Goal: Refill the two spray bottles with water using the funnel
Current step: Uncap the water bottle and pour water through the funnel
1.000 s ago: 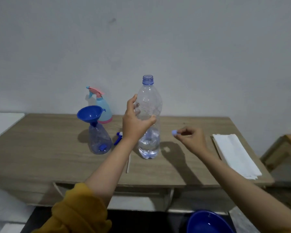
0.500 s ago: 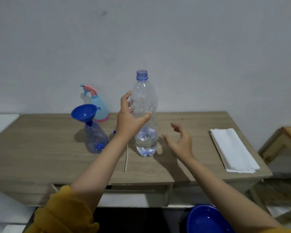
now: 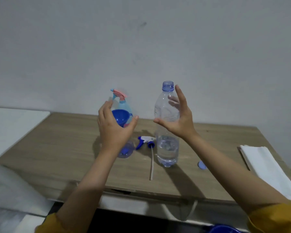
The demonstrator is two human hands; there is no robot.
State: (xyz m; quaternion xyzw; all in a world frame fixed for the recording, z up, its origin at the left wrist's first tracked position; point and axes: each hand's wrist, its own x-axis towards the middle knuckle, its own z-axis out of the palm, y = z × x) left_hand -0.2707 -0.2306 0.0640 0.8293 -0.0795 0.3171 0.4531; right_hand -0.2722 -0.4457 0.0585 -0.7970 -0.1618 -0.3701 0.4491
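Item: water bottle (image 3: 167, 132), uncapped, stood upright on the table (image 3: 57, 148), long axis vertical; your right hand (image 3: 178, 120) spread open against it, not grasping; your left hand (image 3: 114, 126) open before the funnel (image 3: 120, 117) seated in the clear spray bottle (image 3: 127, 151)

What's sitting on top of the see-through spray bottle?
A blue funnel sits in the clear spray bottle. The left hand covers the bottle's neck, so the funnel's spout is hidden.

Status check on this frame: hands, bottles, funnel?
Left hand open near funnel. Right hand open around uncapped water bottle. Nothing blocking.
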